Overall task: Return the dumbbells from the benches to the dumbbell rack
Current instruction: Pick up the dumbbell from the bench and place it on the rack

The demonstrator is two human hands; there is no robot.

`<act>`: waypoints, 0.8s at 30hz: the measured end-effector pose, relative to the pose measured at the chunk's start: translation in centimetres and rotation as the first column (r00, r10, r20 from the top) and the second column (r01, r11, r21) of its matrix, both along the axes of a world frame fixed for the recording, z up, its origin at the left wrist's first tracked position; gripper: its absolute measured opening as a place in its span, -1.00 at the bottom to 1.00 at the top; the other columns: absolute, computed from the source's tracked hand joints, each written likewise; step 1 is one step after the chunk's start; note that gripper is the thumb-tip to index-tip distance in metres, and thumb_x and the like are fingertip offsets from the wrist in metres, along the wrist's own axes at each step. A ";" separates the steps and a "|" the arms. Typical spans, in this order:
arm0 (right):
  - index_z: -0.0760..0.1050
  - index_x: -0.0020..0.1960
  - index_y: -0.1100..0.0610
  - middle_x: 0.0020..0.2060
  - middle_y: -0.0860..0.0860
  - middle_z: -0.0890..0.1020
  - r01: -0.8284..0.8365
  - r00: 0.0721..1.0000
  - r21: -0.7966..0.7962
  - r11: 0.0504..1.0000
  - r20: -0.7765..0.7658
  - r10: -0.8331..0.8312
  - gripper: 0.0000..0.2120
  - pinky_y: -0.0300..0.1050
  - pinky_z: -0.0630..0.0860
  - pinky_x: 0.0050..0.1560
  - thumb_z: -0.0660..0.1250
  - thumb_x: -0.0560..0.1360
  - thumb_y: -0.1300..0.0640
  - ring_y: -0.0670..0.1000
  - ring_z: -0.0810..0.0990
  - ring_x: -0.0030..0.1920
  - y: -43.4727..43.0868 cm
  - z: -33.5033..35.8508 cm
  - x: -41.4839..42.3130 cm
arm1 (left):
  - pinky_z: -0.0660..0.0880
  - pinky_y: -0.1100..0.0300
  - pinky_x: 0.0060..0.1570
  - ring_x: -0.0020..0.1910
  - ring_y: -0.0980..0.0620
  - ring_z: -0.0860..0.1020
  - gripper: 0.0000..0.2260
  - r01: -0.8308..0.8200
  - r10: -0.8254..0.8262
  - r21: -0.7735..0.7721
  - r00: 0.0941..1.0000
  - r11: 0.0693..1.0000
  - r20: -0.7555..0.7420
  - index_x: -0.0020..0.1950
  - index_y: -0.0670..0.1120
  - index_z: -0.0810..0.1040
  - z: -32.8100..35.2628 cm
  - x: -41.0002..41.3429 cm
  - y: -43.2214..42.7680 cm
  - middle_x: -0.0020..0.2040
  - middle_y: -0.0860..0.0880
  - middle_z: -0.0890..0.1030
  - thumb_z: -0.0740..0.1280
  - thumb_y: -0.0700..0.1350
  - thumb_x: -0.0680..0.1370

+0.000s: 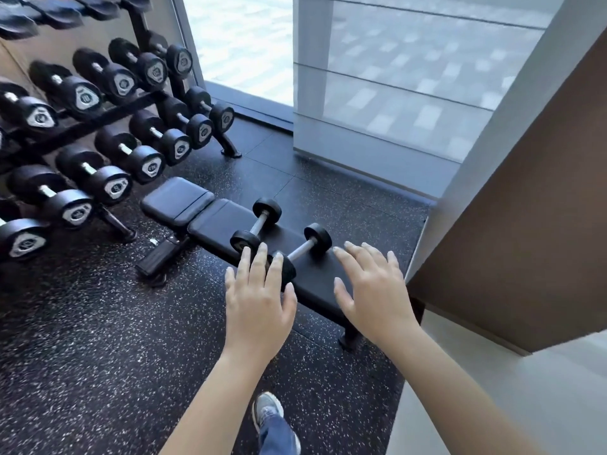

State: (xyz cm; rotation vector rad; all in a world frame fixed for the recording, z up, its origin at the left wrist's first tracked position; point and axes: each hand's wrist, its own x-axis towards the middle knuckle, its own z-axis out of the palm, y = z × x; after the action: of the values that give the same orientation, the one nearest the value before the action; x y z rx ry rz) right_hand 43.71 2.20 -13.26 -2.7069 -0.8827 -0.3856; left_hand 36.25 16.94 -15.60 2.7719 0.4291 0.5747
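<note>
I'm reaching both hands, fingers spread and holding nothing, toward two small dumbbells lying on the bench [315, 277]. My left hand [259, 300] is hovering over the near dumbbell [303, 249], whose handle is running diagonally away to the right; my right hand [371, 284] is just beside its far end. The far dumbbell [258, 226] is lying beyond, the dumbbell rack [98, 116] off to my left.

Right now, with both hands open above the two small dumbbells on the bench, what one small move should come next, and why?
Probably lower the left hand onto the bar of the nearer dumbbell and close it. Both hands are open and empty, the right hand reaching beside it, and both dumbbells lie on the bench, the farther dumbbell untouched.
</note>
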 end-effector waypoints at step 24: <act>0.60 0.09 0.19 0.01 0.12 0.67 -0.382 0.924 -0.066 0.922 -0.063 0.378 -0.56 0.34 0.47 0.06 0.53 0.22 0.14 0.17 0.62 0.06 14.6 -9.5 27.3 | 0.31 -0.31 0.17 0.29 -0.27 0.39 -0.53 -0.142 0.111 -0.110 0.962 0.984 -0.251 0.24 -0.23 0.46 -9.4 21.9 11.3 0.30 -0.25 0.45 0.44 -0.14 0.37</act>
State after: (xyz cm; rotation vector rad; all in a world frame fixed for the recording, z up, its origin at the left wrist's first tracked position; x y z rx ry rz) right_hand 71.03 16.80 -22.78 -2.5137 -1.3996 -0.2033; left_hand 58.15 28.27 -25.01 2.7140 0.6761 0.2223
